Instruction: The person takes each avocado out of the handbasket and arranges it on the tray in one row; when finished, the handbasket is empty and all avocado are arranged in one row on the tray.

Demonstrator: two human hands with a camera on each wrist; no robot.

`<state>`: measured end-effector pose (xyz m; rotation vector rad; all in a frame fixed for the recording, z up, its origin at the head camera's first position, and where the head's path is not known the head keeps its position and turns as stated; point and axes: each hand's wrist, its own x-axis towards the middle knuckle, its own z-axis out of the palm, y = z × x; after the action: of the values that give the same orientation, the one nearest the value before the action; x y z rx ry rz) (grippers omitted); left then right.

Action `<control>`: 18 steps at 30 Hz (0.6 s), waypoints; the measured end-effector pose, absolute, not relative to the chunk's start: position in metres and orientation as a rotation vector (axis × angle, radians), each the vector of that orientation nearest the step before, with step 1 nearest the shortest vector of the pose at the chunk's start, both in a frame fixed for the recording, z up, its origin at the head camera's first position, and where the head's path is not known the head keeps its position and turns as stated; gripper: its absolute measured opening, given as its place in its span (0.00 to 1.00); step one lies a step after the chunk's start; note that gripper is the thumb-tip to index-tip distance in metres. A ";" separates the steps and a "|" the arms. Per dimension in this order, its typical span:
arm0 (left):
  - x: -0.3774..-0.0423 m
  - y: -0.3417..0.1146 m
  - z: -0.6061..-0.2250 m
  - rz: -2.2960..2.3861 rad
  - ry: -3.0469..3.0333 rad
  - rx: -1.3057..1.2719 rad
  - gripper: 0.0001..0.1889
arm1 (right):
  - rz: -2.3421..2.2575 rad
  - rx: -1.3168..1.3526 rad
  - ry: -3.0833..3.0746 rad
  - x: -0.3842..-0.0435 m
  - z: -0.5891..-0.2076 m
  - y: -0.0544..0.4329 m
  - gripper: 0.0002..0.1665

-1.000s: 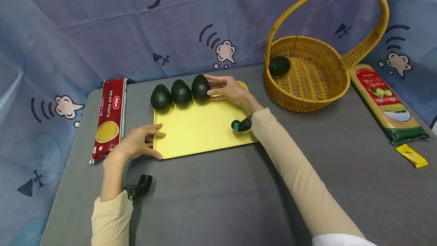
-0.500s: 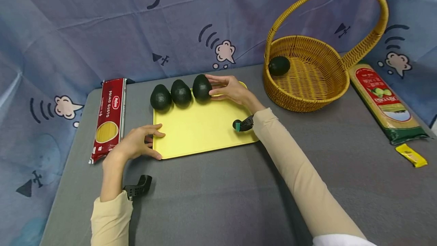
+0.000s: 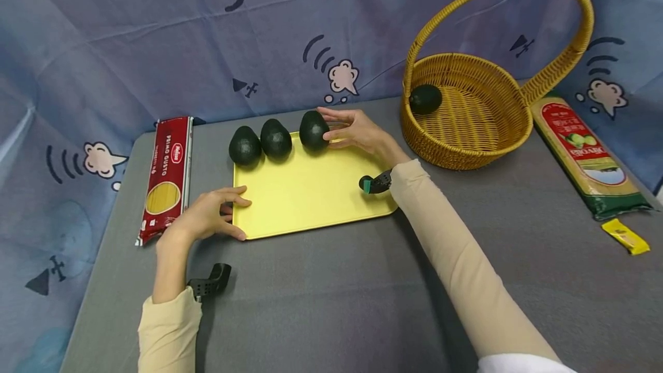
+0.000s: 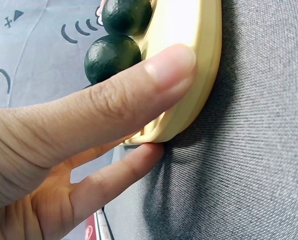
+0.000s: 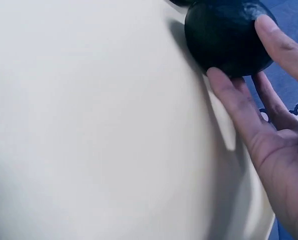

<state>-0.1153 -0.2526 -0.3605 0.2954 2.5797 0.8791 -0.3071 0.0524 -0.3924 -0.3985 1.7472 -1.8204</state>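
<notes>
right hand (image 3: 357, 130) grips dark-green pear-shaped avocado (image 3: 313, 131) at far edge of yellow rectangular plastic tray (image 3: 305, 200) | left hand (image 3: 204, 214) holds its near-left corner | two matching avocados (image 3: 245, 147) (image 3: 276, 140) already placed, another (image 3: 426, 99) in golden wicker basket (image 3: 461, 160); remainder unclear

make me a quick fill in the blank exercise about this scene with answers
1. The right hand holds an avocado at the far edge of a tray coloured ____.
2. The left hand is at the tray's ____ side.
3. Counting the one inside the wicker basket, ____ of these fruits show in the head view.
4. The PRIMO GUSTO pack is mostly ____.

Missing words: yellow; left; four; red.
</notes>
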 end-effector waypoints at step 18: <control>-0.116 -0.254 -0.362 0.856 2.583 0.279 0.34 | -1.743 -0.465 1.793 -0.306 -0.393 0.047 0.36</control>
<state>-0.1164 -0.2535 -0.3620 0.2790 2.5830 0.8557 -0.3058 0.0467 -0.3929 -0.4650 1.7934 -1.7425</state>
